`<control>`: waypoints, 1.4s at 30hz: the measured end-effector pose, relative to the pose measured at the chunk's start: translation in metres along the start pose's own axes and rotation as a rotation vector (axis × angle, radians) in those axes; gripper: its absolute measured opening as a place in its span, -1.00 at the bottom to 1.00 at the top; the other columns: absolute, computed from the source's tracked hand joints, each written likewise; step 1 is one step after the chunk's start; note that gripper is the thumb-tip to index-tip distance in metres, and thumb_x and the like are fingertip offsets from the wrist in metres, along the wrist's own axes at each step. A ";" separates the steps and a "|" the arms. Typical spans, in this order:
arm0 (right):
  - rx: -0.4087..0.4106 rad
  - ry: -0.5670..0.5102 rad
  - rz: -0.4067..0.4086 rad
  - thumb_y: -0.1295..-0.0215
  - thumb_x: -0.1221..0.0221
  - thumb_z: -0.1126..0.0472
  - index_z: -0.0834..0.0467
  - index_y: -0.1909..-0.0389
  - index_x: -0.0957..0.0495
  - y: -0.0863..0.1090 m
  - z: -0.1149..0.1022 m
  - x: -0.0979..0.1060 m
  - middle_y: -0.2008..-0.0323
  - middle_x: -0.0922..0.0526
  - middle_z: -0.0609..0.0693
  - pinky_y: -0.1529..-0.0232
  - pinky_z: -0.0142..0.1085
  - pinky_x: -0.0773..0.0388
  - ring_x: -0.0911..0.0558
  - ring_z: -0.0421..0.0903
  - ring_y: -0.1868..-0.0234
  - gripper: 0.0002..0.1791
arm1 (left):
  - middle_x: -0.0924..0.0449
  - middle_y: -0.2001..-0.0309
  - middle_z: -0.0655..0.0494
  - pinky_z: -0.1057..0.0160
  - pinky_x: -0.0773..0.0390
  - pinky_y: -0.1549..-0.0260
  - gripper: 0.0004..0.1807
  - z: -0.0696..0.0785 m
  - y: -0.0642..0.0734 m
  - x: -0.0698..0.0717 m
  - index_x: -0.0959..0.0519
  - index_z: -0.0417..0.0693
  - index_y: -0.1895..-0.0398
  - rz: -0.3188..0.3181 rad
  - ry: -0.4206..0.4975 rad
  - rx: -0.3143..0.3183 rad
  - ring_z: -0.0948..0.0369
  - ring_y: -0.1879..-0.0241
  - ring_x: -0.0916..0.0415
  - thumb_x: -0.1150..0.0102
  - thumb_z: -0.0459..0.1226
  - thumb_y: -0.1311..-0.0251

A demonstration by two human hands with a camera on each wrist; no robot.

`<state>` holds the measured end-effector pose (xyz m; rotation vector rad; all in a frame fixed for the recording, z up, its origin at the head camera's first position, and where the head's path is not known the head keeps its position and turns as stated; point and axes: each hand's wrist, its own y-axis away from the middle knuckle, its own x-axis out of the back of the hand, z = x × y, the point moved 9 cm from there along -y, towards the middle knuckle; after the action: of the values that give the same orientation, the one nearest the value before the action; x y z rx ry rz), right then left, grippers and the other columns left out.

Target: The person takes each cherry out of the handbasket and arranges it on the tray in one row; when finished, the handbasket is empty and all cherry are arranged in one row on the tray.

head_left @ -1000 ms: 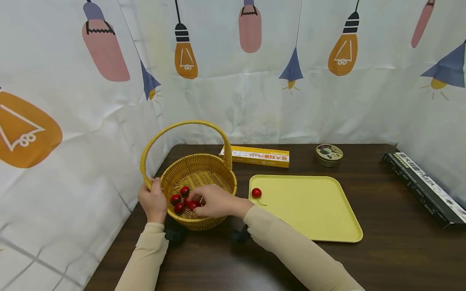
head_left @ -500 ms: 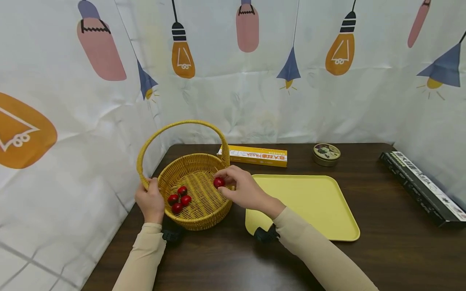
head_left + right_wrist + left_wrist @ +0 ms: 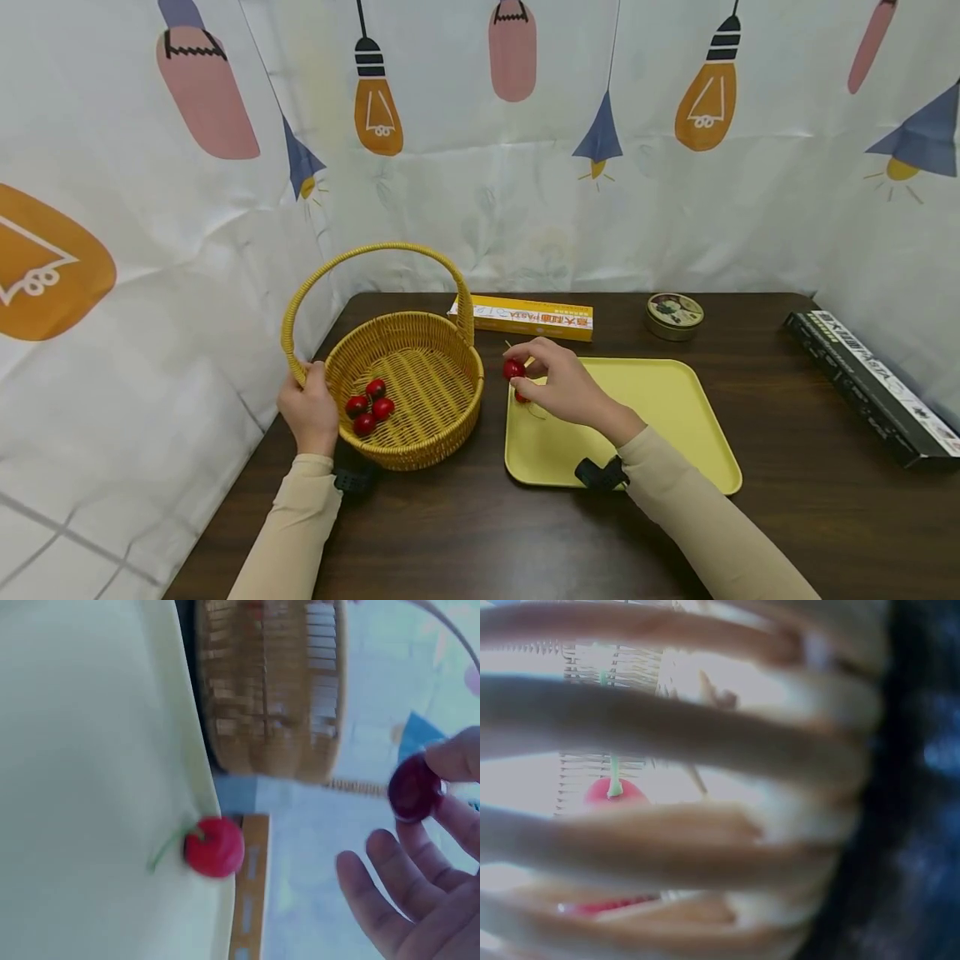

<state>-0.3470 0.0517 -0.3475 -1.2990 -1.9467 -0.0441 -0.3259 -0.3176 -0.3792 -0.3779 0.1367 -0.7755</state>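
Note:
My left hand [image 3: 309, 414] grips the base of the handle on the left side of a yellow wicker basket [image 3: 442, 437]. Several red cherries [image 3: 365, 425] lie together in the left part of the basket. Thumb and fingertips of my right hand [image 3: 566, 385] pinch a dark red cherry [image 3: 415, 787], held over the left edge of the yellow tray [image 3: 660, 425]. Another cherry [image 3: 215, 847], with a green stem, lies on the tray near its edge, partly behind the right hand in the head view. Blurred strands cross the left wrist view, with a cherry [image 3: 615, 790] behind them.
An orange pasta box [image 3: 532, 317] lies behind the basket and tray. A round tin [image 3: 674, 317] stands at the back. The long black box [image 3: 870, 387] lies along the right side of the dark wooden table [image 3: 480, 533]. A patterned curtain surrounds the table.
My right hand has lifted a cherry out of the basket and carried it right, to above the tray's left edge. My left hand keeps its grip on the basket handle.

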 end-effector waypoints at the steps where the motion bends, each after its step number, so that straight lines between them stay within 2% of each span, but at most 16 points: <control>1: -0.005 0.006 -0.005 -0.30 -0.24 0.24 0.06 -0.09 -0.55 0.001 0.004 0.003 0.11 -0.56 -0.08 0.18 -0.28 -0.61 -0.67 -0.16 0.21 -0.66 | -0.21 0.71 0.23 0.29 -0.19 0.63 -0.62 0.000 0.000 0.000 -0.35 -0.08 0.61 0.003 0.001 0.000 0.23 0.69 -0.13 0.01 -0.14 -0.38; 7: -0.059 0.070 -0.023 -0.29 -0.27 0.22 0.13 -0.13 -0.54 0.003 0.028 0.018 0.01 -0.60 -0.01 0.15 -0.20 -0.58 -0.65 -0.07 0.19 -0.61 | -0.25 0.69 0.22 0.30 -0.20 0.61 -0.63 0.001 -0.001 -0.001 -0.35 -0.08 0.62 0.018 0.015 -0.005 0.22 0.67 -0.18 0.00 -0.15 -0.37; 13: -0.166 0.108 -0.075 -0.25 -0.30 0.19 0.15 -0.07 -0.57 0.005 0.052 0.030 0.09 -0.64 0.01 0.21 -0.21 -0.58 -0.66 -0.06 0.21 -0.63 | -0.24 0.70 0.23 0.31 -0.17 0.66 -0.63 0.002 -0.004 -0.003 -0.36 -0.07 0.62 0.018 0.015 -0.020 0.25 0.71 -0.11 0.00 -0.15 -0.37; 17: -0.218 0.141 -0.127 -0.23 -0.32 0.18 0.15 -0.04 -0.58 0.008 0.066 0.034 0.15 -0.64 0.02 0.29 -0.26 -0.56 -0.66 -0.12 0.30 -0.64 | -0.27 0.69 0.24 0.32 -0.17 0.66 -0.64 0.003 -0.004 -0.001 -0.36 -0.07 0.62 0.023 0.010 -0.022 0.26 0.71 -0.10 0.00 -0.15 -0.37; 23: -0.213 0.197 -0.202 -0.21 -0.34 0.18 0.16 0.00 -0.61 0.012 0.078 0.034 0.18 -0.64 0.02 0.29 -0.25 -0.52 -0.58 -0.14 0.37 -0.66 | -0.29 0.67 0.23 0.32 -0.18 0.65 -0.65 0.001 -0.003 0.001 -0.36 -0.05 0.61 0.029 0.007 -0.013 0.25 0.68 -0.14 0.00 -0.16 -0.36; 31: -0.204 0.250 -0.238 -0.20 -0.32 0.22 0.19 0.01 -0.62 0.015 0.092 0.028 0.17 -0.63 0.00 0.18 -0.21 -0.51 -0.55 -0.08 0.19 -0.67 | -0.26 0.69 0.23 0.32 -0.17 0.65 -0.63 0.001 -0.002 0.001 -0.33 -0.07 0.63 0.024 0.010 -0.022 0.25 0.71 -0.11 -0.01 -0.16 -0.37; 36: -0.207 0.225 -0.255 -0.20 -0.34 0.21 0.19 0.02 -0.63 0.016 0.095 0.022 0.20 -0.65 -0.02 0.22 -0.24 -0.50 -0.56 -0.09 0.23 -0.67 | -0.27 0.68 0.22 0.31 -0.16 0.65 -0.63 0.000 -0.002 0.000 -0.33 -0.05 0.63 0.020 0.011 -0.021 0.26 0.72 -0.09 -0.01 -0.16 -0.37; 42: -0.226 0.181 -0.280 -0.22 -0.33 0.19 0.19 0.00 -0.63 0.018 0.098 0.015 0.15 -0.68 -0.03 0.19 -0.25 -0.54 -0.61 -0.09 0.18 -0.66 | -0.29 0.67 0.22 0.30 -0.14 0.66 -0.64 0.000 -0.001 0.001 -0.33 -0.04 0.63 0.019 0.007 -0.027 0.26 0.72 -0.07 0.00 -0.17 -0.37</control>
<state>-0.3921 0.1133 -0.4127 -1.1087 -1.9929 -0.5153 -0.3258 -0.3191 -0.3790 -0.3994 0.1572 -0.7564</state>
